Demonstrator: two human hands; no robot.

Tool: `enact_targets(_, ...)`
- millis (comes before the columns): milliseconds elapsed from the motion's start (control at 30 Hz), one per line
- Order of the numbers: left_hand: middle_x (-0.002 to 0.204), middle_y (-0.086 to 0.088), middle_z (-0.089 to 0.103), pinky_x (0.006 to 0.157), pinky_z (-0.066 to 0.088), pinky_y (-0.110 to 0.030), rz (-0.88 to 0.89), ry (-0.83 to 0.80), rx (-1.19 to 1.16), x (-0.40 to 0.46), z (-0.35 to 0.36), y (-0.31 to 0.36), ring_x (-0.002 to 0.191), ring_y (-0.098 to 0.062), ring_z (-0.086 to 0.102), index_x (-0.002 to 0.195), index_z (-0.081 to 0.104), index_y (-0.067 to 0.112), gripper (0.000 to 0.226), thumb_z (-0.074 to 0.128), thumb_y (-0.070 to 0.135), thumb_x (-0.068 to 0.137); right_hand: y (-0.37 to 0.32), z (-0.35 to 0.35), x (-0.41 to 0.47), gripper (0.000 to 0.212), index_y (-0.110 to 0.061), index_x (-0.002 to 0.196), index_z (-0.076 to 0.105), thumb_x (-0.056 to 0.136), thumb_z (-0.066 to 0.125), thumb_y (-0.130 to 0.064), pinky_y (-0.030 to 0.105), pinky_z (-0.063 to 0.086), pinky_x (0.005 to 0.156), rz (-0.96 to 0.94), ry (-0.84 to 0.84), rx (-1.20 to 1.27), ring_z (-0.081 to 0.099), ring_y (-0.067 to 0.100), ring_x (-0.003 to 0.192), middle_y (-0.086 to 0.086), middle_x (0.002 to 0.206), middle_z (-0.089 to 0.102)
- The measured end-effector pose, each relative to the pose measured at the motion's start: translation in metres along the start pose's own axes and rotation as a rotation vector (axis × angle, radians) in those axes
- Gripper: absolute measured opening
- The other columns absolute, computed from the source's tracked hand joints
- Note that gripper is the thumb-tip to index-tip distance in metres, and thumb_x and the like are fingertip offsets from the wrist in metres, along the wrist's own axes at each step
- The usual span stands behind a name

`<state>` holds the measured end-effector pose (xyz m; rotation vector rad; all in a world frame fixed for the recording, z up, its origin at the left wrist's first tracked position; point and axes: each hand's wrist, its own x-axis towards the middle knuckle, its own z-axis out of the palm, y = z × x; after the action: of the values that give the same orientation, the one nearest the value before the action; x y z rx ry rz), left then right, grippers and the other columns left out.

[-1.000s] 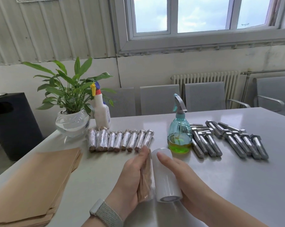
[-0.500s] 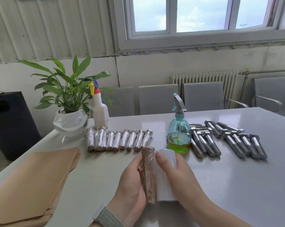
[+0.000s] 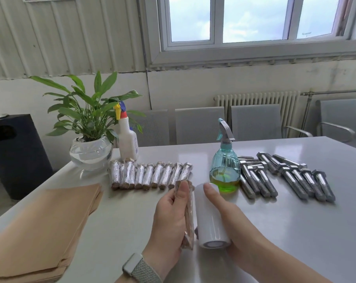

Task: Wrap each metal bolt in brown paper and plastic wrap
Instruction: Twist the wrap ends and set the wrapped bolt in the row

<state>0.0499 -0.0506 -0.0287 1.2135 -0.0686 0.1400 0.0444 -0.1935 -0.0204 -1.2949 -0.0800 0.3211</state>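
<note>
Nearest, the left hand (image 3: 170, 216) grips the paper-wrapped bolt (image 3: 189, 214). Just right of it, the right hand (image 3: 230, 219) cups the white roll of clear plastic wrap (image 3: 210, 219). Keep the film taut and the roll parallel to the bolt. Farther off lie a row of finished wrapped bolts (image 3: 150, 175) and, to the right, bare steel bolts (image 3: 285, 176).

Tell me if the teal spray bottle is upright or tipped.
Upright: the teal spray bottle stands on its base on the table, trigger head on top.
</note>
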Motion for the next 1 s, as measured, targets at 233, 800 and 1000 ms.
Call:
enact_targets(233, 0.099, -0.025, 0.071, 0.082, 0.058, -0.049, 0.044, 0.081, -0.048, 0.000, 0.004, -0.001, 0.093, -0.040, 0.069, 0.097, 0.068, 0.005, 0.038, 0.070, 0.039, 0.081, 0.006, 0.025, 0.004, 0.053, -0.024, 0.093, 0.073, 0.076, 0.061, -0.074, 0.031, 0.054, 0.064, -0.222, 0.104, -0.176, 0.072, 0.016, 0.079, 0.002, 0.088, 0.075)
enact_targets(800, 0.106, -0.018, 0.072, 0.092, 0.053, -0.053, -0.031, -0.008, 0.033, 0.001, 0.000, -0.002, 0.101, -0.034, 0.069, 0.112, 0.065, 0.006, 0.052, 0.047, 0.050, 0.093, 0.010, 0.017, 0.018, 0.071, -0.020, 0.105, 0.054, 0.061, 0.055, -0.076, 0.024, 0.050, 0.066, -0.164, 0.290, -0.281, 0.067, 0.008, 0.083, -0.003, 0.096, 0.067)
enact_targets(1000, 0.096, -0.031, 0.066, 0.089, 0.048, -0.064, 0.111, 0.098, 0.173, 0.004, 0.000, 0.001, 0.097, -0.050, 0.063, 0.098, 0.062, -0.002, 0.063, 0.058, 0.058, 0.080, 0.009, 0.021, 0.013, 0.067, -0.023, 0.102, 0.052, 0.062, 0.056, -0.077, 0.032, 0.052, 0.076, -0.256, 0.319, -0.274, 0.065, 0.009, 0.085, -0.003, 0.095, 0.066)
